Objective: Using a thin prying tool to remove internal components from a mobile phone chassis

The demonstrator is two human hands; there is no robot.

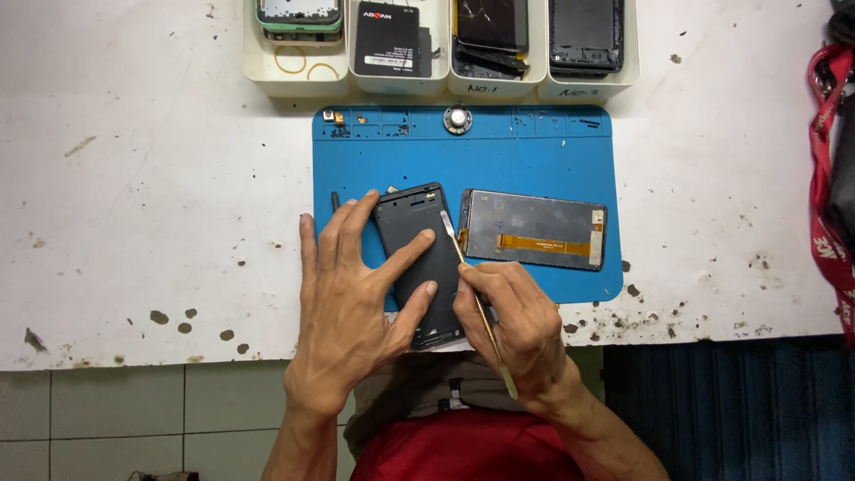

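A black phone frame (419, 233) lies tilted on the blue work mat (534, 160). My left hand (352, 298) rests flat over its left side, fingers spread, pressing it down. My right hand (512, 321) grips a thin metal pry tool (472, 289), whose flat tip touches the frame's right edge near the top. To the right, a detached screen panel (534, 229) with an orange flex cable lies face down on the mat.
Four white bins (298, 78) at the back hold phone parts, a battery and cracked screens. A small round speaker (458, 118) and tiny screws sit in the mat's top tray. A red strap (833, 178) hangs at the right. The white table (160, 178) is stained.
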